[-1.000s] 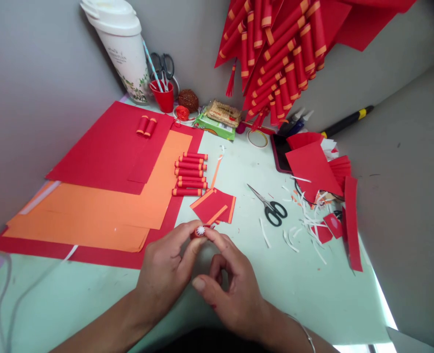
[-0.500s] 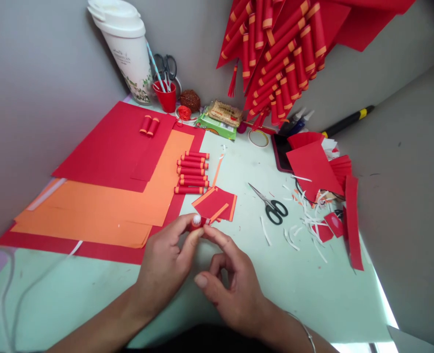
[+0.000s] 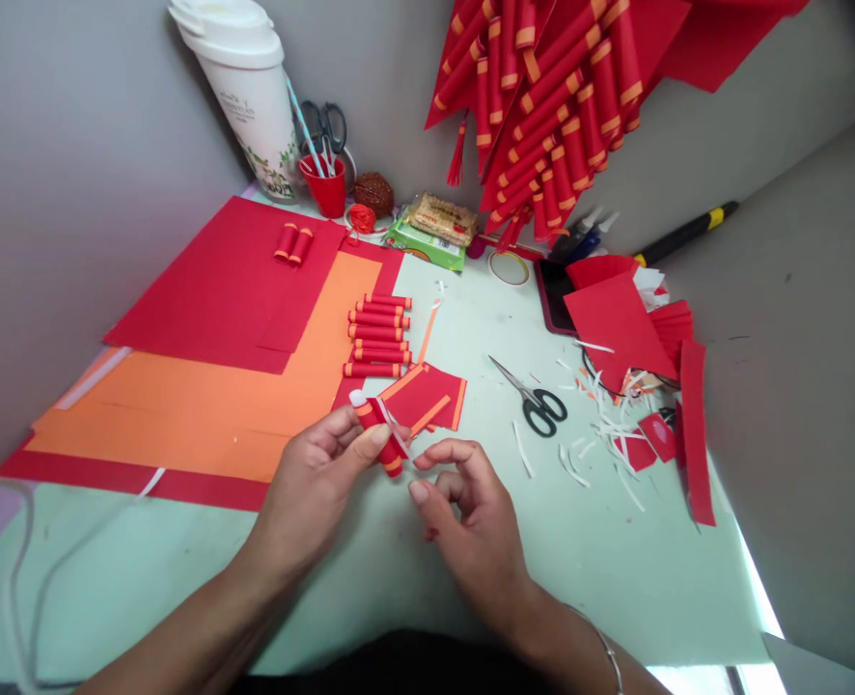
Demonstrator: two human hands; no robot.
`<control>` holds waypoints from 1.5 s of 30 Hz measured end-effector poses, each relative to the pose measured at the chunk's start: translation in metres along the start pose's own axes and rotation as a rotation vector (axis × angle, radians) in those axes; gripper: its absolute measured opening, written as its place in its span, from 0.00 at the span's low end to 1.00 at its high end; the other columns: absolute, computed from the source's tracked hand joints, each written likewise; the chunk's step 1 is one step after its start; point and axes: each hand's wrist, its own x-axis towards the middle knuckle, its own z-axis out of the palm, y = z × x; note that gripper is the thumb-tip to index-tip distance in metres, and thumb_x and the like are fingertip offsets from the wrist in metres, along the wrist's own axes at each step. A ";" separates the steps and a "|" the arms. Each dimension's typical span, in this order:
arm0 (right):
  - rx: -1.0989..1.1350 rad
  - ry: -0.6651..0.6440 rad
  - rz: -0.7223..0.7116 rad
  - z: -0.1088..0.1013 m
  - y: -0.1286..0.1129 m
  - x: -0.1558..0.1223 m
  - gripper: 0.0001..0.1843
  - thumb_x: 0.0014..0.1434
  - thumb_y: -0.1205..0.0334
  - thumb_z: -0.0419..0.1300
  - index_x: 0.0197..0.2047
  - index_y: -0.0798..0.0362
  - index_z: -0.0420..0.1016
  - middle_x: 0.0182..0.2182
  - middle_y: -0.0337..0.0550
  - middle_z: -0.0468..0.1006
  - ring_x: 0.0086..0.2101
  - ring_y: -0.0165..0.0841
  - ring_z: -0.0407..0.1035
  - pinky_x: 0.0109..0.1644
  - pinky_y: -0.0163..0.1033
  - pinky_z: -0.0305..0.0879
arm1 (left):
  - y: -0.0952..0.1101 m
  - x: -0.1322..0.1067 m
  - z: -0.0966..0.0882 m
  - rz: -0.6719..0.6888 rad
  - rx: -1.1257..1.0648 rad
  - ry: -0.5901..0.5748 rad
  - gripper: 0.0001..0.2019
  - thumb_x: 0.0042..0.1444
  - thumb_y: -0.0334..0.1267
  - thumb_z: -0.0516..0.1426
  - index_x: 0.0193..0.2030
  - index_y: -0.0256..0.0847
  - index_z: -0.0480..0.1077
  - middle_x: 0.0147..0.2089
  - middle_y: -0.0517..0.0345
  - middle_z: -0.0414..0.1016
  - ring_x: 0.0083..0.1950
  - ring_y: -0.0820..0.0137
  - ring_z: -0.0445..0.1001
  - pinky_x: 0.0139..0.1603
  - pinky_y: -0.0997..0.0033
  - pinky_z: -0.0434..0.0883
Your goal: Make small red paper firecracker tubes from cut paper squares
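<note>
Landmark: row of finished rolls (image 3: 378, 334) on the tabletop (image 3: 587, 569). Red paper roll (image 3: 388, 454) in work sits on the near side of that row. Long axis slanted: white-tipped end toward the row, orange-banded end back and to the right, by the right fingertips. White strip (image 3: 399, 441) lies alongside, one end loose toward the same fingertips.

Left hand (image 3: 312, 483): closed about the roll, thumb on top; the nearer hand. Right hand (image 3: 475, 512): fingers curled, thumb and forefinger parted, no grip seen; contact with strip's end can't be told.

Orange-edged red pieces (image 3: 438, 386): just near-right of the row. Scissors (image 3: 528, 394): farther right of it.
</note>
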 end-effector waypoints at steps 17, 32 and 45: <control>-0.254 -0.008 -0.264 0.003 0.006 -0.002 0.18 0.58 0.70 0.59 0.52 0.49 0.76 0.36 0.41 0.75 0.23 0.26 0.67 0.27 0.32 0.67 | 0.001 -0.003 0.003 -0.027 -0.073 0.054 0.11 0.59 0.42 0.63 0.47 0.42 0.78 0.43 0.55 0.84 0.48 0.61 0.79 0.53 0.63 0.72; -0.263 0.055 -0.214 0.006 0.006 0.000 0.10 0.56 0.65 0.63 0.42 0.50 0.75 0.34 0.38 0.76 0.22 0.25 0.66 0.25 0.31 0.66 | -0.003 -0.005 0.008 -0.029 -0.048 0.058 0.10 0.59 0.39 0.62 0.47 0.45 0.76 0.44 0.60 0.83 0.46 0.67 0.79 0.49 0.69 0.72; -0.361 0.120 -0.322 0.004 0.009 0.004 0.08 0.57 0.67 0.63 0.40 0.50 0.73 0.35 0.40 0.75 0.26 0.29 0.68 0.30 0.34 0.69 | 0.000 -0.008 0.017 -0.044 -0.084 0.076 0.10 0.52 0.36 0.66 0.42 0.42 0.76 0.43 0.56 0.84 0.47 0.62 0.80 0.50 0.65 0.75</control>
